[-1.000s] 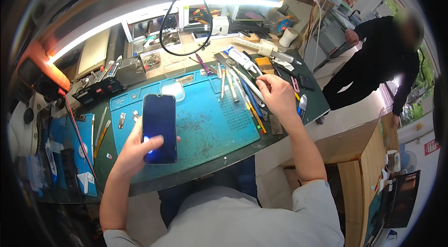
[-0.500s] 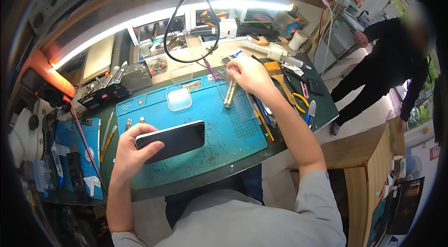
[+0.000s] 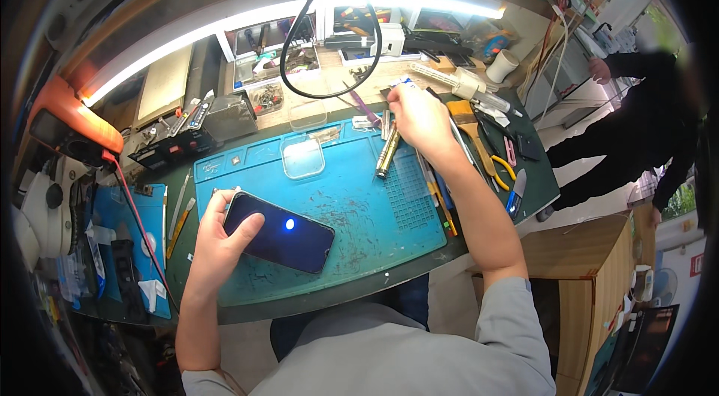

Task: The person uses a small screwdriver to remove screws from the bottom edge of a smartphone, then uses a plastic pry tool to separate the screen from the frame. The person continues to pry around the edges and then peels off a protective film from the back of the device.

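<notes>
A dark-screened smartphone (image 3: 299,245) is gripped at its left end by my left hand (image 3: 217,242), with the thumb lying over the glass. It is tilted above the blue work mat (image 3: 359,257), and a bright bluish-white spot shows on its screen. Past the far right part of the mat, my right hand (image 3: 422,120) has its fingers drawn together among slim tools. Whatever is between its fingertips cannot be made out. Just below them lies a brass-coloured, pen-like tool (image 3: 387,152). A purple-handled tool (image 3: 365,107) and a shallow clear box (image 3: 303,158) are to the left.
On the right lie a wide brush (image 3: 466,123), yellow-handled pliers (image 3: 506,171) and a blue knife (image 3: 517,192). An orange multimeter (image 3: 82,123) with a red lead stands left. A black cable loop (image 3: 282,59) hangs over the bench. Another person (image 3: 636,119) stands at the right.
The smartphone has turned so its screen faces up more, its right end swinging nearer me; the bright spot now shows on it. My right hand stays among the tools at the far right.
</notes>
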`<state>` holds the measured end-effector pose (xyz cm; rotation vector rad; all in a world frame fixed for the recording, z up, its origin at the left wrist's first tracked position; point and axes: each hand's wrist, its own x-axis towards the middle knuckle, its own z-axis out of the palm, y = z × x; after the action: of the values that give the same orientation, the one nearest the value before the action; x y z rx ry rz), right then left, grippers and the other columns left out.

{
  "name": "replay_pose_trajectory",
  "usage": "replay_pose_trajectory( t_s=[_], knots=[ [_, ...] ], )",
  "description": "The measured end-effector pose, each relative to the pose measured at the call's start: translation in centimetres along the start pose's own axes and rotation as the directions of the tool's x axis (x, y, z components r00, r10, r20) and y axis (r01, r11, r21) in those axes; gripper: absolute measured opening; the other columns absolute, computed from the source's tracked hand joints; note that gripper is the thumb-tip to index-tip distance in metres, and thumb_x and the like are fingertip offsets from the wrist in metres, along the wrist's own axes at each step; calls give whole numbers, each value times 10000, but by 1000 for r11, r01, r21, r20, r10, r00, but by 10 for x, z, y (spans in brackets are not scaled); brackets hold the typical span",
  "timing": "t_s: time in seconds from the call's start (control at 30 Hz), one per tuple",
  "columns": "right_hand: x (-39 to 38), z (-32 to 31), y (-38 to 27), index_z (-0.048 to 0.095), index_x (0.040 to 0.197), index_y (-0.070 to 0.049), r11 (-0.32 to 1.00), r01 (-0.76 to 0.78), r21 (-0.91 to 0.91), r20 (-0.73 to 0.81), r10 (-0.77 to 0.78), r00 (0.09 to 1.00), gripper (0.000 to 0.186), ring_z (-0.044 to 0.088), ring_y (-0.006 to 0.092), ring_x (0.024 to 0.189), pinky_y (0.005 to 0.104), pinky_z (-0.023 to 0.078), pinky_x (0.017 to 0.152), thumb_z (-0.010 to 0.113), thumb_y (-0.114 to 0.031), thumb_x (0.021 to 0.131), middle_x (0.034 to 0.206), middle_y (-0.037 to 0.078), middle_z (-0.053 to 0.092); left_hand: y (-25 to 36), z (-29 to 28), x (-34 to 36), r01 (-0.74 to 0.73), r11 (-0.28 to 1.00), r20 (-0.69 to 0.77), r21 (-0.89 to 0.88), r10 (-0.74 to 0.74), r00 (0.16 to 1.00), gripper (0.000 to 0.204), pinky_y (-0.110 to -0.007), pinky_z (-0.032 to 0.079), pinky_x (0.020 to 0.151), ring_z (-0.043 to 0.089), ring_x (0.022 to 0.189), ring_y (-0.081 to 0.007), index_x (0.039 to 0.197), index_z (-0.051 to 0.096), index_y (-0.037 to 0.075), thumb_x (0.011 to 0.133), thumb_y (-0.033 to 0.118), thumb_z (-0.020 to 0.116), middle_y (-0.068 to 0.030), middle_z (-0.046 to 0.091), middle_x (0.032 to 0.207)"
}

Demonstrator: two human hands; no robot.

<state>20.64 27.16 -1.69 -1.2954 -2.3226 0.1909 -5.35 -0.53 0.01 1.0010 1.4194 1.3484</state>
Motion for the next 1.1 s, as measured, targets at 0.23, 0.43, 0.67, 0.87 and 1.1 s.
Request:
replay_pose_trajectory(
  t_s=[0.23,0.43,0.67,0.87,1.1],
  knots=[
    [9,-28,-21,776,864,-108,978,-154,-138,330,192,924,281,727,268,825,405,552,776,787,-386,830,824,97,743,8,0,-2,19,999,-1,32,-19,1000,285,-251,528,868,634,969,-88,1211,550,19,987,126,691,-46,657,1081],
    [16,-19,0,790,797,-95,936,-272,225,372,176,911,244,714,198,720,361,536,714,778,-337,827,709,71,731,9,2,-2,16,1000,29,11,-16,999,350,-257,510,909,617,1012,-98,1258,557,7,962,106,716,-40,611,1134],
    [12,-20,-16,763,797,-95,971,-177,-160,264,215,940,389,730,258,788,392,552,752,800,-482,802,791,113,742,5,-2,-2,-33,998,45,47,31,999,399,-259,503,934,593,1070,-104,1275,563,-3,934,93,746,-35,571,1161],
    [11,-16,-16,791,691,-162,963,-158,-219,224,207,952,354,714,256,716,405,538,689,782,-496,808,643,80,698,9,2,-4,1,1000,49,-7,-1,999,410,-254,508,932,609,1069,-99,1289,556,8,933,89,743,-34,608,1159],
    [26,-1,7,771,767,-60,904,-325,277,355,218,909,305,661,176,669,346,509,669,798,-361,806,673,68,686,14,1,-5,16,998,69,-55,-13,998,416,-274,531,928,632,1070,-110,1311,565,3,951,119,740,-62,646,1178]
  ],
)
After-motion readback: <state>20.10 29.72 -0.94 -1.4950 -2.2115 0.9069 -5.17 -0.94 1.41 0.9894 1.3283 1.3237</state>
